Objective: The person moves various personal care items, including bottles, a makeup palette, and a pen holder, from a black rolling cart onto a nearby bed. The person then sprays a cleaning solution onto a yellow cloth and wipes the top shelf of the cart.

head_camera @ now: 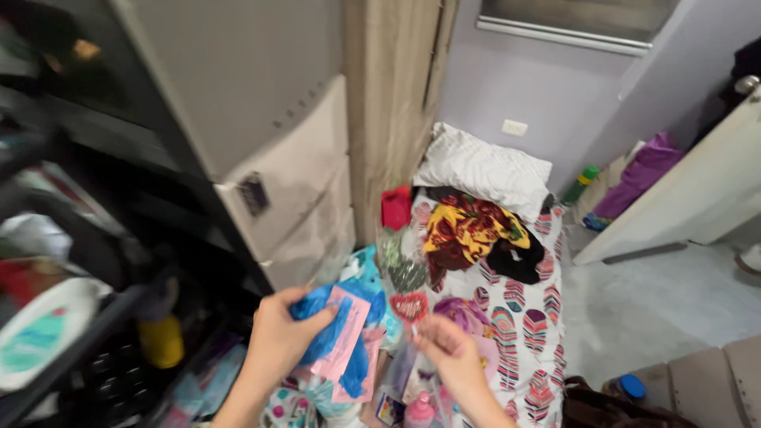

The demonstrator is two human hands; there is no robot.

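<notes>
Pink packet (342,337), flat against bunched blue plastic (321,317), sits clamped in the left hand (277,337), thumb pressed over the top. Right hand (452,357) pinches a clear bag (402,273) with a red heart tag (409,306), held upright just beside the packet. Behind them lies a patterned mattress (527,317) with clothes (468,230) and a pillow (483,168); drawers (293,190) stand at left.
</notes>
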